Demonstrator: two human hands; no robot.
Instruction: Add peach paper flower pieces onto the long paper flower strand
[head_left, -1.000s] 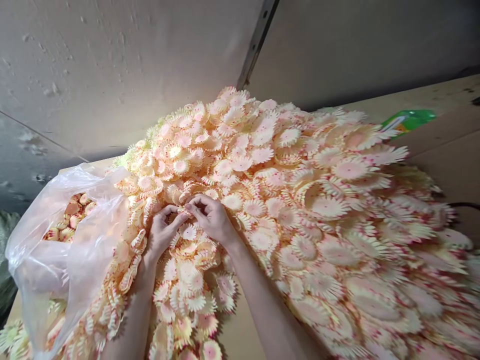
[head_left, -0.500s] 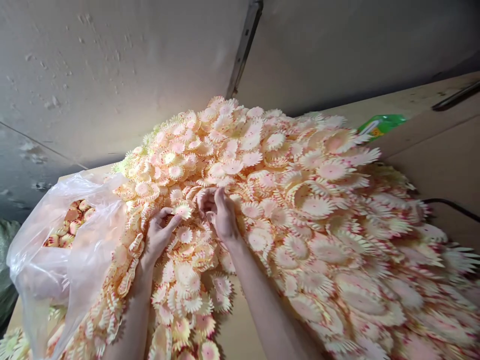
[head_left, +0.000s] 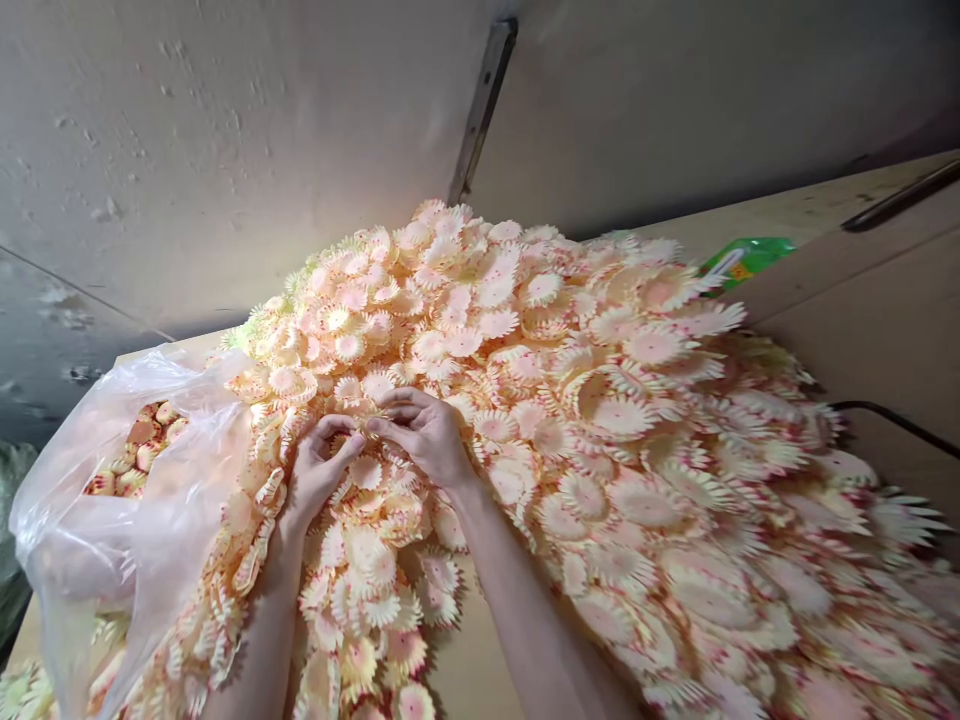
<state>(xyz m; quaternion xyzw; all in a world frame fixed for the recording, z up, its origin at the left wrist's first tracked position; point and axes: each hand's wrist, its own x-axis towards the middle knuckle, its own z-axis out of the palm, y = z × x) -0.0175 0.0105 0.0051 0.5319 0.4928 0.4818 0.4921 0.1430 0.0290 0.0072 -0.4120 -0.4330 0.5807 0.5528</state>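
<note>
A big heap of cream, fringed artificial flower discs with pinkish centres and red specks spreads in front of me and on both sides. My left hand is over the heap, thumb and forefinger pinched on a small flower disc. Meeting it from the right, my right hand has its thumb and forefinger closed at the same disc. The fingertips nearly touch and cover most of the disc. Loose flower discs lie below the hands, between my forearms.
At the left a clear plastic bag holds stacked flower pieces, red and cream. A green packet lies behind the heap at the right, with a black cable nearer. The wall rises behind the tabletop.
My right hand has moved left from the heap to the disc at my left fingertips. That disc, plainly visible before, is now mostly covered. The view has shifted slightly.
</note>
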